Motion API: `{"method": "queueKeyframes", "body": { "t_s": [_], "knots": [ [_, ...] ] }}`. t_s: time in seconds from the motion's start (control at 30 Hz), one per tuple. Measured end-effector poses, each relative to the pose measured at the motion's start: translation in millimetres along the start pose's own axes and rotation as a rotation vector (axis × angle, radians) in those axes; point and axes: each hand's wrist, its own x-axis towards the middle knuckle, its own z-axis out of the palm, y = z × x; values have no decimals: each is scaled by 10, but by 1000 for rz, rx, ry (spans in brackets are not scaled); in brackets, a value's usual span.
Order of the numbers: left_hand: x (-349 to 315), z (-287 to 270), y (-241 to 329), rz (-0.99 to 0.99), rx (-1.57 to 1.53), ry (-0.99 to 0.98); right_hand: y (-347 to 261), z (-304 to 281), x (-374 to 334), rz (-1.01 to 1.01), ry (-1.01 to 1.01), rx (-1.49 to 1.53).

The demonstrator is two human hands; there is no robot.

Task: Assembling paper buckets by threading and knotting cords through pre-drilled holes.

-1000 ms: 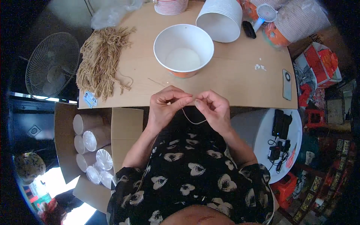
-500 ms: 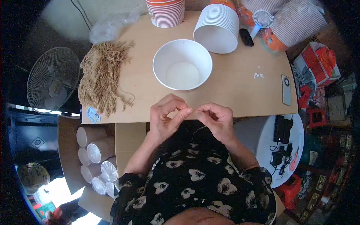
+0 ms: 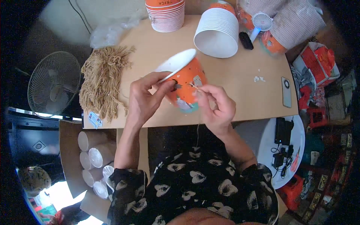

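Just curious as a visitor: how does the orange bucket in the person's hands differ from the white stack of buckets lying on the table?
The orange bucket is a single one, lifted and tilted between the left hand and right hand; the white stack is many nested together, lying on its side on the table, untouched. The held one shows an orange printed outside; the stack shows white rims. Both have white insides.
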Motion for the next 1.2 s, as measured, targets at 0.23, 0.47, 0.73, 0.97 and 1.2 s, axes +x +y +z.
{"method": "queueKeyframes", "body": {
  "t_s": [0.23, 0.47, 0.73, 0.97, 1.2],
  "knots": [
    [-36, 31, -89, -28, -40, 73, -2, 256, 120, -44, -42, -86],
    [-46, 63, -30, 73, 29, 110, 44, 287, 134, -47, -22, -117],
    [-61, 120, 28, 118, 71, 130, 76, 262, 91, 8, -33, -121],
    [-58, 171, 6, 149, 121, 146, 133, 269, 79, 5, -17, -97],
    [-137, 303, -23, 329, 459, 237, 248, 310, 33, 80, -17, -67]
  ]
}}
